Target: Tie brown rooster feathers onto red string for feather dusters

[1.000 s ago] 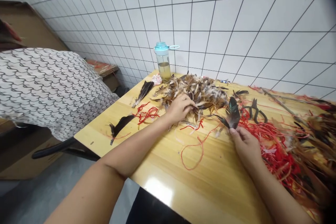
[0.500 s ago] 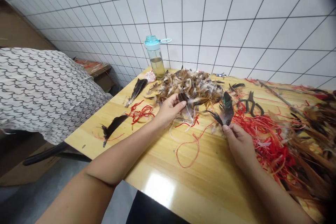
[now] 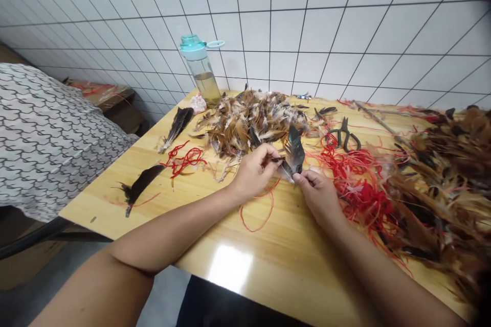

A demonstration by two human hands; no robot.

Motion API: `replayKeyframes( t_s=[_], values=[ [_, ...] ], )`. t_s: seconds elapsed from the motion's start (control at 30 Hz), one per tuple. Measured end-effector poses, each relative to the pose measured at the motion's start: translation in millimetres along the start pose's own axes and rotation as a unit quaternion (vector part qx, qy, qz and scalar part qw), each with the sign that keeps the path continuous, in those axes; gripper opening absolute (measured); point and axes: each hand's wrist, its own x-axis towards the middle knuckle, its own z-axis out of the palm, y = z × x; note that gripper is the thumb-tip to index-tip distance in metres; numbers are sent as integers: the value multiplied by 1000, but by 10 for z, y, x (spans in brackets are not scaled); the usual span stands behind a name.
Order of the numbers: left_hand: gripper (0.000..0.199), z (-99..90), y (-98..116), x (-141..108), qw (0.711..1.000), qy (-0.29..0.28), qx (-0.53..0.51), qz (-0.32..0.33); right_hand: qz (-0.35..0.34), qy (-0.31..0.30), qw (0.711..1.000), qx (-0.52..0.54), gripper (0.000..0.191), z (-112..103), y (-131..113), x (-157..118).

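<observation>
Landmark = brown-and-white feather pile on the wooden table.

Right hand: just in front and right of pile, thumb and index pinching the base of the green-black feather, tip up. Other fingers curled in.

Left hand: directly in front of pile, thumb and index pinching a small dark feather, held close by the green-black one. Can't tell if the two feathers touch. Remaining fingers bent.

Red cord loop: on table, in front of pile, nearer the camera than the hands.

Right of pile: black-handled scissors, blades up-table; red cord heap in front of them; long brown feather heap further right.

Left of pile: dark feather bundle, red cord tangle, lone black feather further out.

Teal-capped bottle, part full: pile's back left, crumpled pinkish wrapper beside it.
</observation>
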Motion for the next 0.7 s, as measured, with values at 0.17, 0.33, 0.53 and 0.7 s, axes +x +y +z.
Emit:
replayKeyframes(
  t_s=[0.17, 0.33, 0.53, 0.7],
  values=[
    [12, 13, 26, -36, 990, 13, 110, 86, 6, -25, 1000, 13, 32, 3, 5, 0],
    [19, 40, 72, -65, 979, 31, 142, 140, -2, -67, 998, 15, 37, 27, -41, -7],
    [15, 63, 106, -85, 992, 4, 80, 94, -4, -95, 995, -1, 40, 31, -96, -18],
    [22, 3, 86, -38, 999, -31, -20, -5, 5, -78, 996, 37, 34, -3, -42, -16]
  ],
)
